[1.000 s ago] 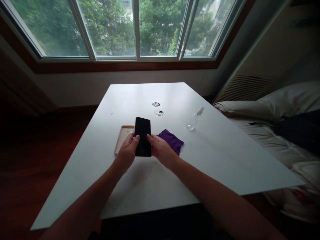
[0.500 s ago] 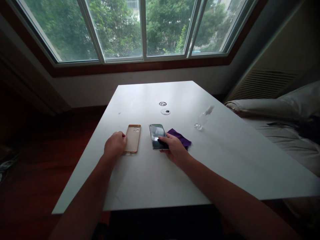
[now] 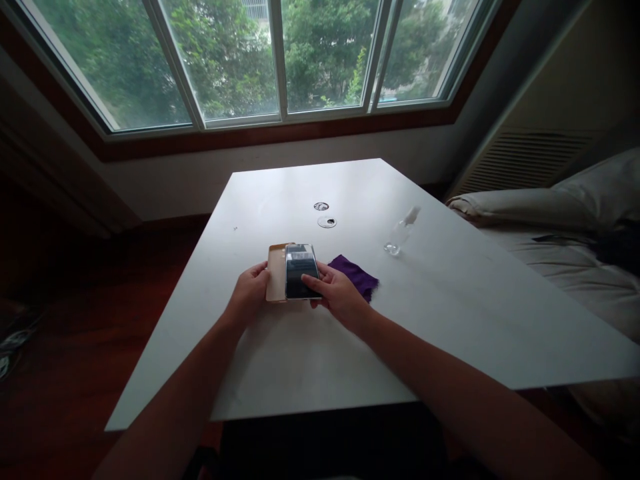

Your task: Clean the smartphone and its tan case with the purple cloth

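Observation:
A black smartphone (image 3: 301,270) with a glossy dark screen is held in my right hand (image 3: 339,294), which grips its right edge and lower end. My left hand (image 3: 249,297) grips the left edge of a tan phone case (image 3: 275,270). The phone overlaps the right part of the case, just above the white table (image 3: 450,313). Right behind my right hand lies a purple cloth (image 3: 356,275).
A small clear spray bottle (image 3: 400,235) lies on its side to the right of the cloth. Two round cable-hole pieces (image 3: 324,214) sit further back on the table. A bed with pillows (image 3: 550,207) stands at the right; a window runs along the far wall.
Half a second ago phone and case lay apart. My hands have since brought them together, the phone moving left over the case. Before that, both hands held the phone upright.

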Demonstrator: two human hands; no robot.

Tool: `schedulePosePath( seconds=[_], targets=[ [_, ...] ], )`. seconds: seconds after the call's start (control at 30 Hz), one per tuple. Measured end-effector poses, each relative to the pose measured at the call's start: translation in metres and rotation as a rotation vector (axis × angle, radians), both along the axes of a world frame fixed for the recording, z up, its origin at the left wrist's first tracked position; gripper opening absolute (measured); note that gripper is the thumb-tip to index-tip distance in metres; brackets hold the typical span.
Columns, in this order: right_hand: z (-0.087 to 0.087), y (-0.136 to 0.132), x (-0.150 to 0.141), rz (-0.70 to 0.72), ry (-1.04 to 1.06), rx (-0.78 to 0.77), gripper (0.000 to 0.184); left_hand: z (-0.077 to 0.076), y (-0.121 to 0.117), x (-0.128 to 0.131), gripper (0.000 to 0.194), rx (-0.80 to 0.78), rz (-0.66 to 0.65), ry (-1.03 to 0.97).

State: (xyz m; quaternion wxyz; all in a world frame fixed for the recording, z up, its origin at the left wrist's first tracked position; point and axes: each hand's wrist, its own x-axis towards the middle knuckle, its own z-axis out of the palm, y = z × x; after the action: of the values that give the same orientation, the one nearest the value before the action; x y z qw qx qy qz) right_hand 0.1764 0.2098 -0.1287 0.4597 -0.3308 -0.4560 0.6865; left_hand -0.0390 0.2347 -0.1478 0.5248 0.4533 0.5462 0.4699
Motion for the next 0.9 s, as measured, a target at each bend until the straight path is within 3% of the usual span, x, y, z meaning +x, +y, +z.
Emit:
schedulePosePath(
  seconds=[0.23,0.43,0.53,0.67,0.73,0.9],
  targets=[
    [-0.011,-0.001,-0.002,-0.231,-0.412,0.188,0.047,0.013,-0.020,0.039,0.050,-0.127,-0.067,-0.244],
    [-0.009,0.001,0.007,-0.324,-0.701,0.335,0.045,0.014,-0.024,0.046,0.065,-0.053,-0.112,-0.391],
    [-0.010,0.006,0.009,-0.234,-0.628,0.240,0.048,0.013,-0.022,0.041,0.065,-0.064,-0.116,-0.427],
    [-0.006,0.007,0.006,0.086,-0.428,-0.092,0.054,0.012,-0.018,0.033,0.057,-0.078,-0.118,-0.441],
    [-0.003,0.005,0.004,0.188,-0.318,-0.167,0.051,0.011,-0.017,0.031,0.055,-0.073,-0.106,-0.433],
    [-0.002,0.002,0.004,0.185,-0.228,-0.193,0.044,0.009,-0.017,0.032,0.053,-0.045,-0.100,-0.433]
  ],
)
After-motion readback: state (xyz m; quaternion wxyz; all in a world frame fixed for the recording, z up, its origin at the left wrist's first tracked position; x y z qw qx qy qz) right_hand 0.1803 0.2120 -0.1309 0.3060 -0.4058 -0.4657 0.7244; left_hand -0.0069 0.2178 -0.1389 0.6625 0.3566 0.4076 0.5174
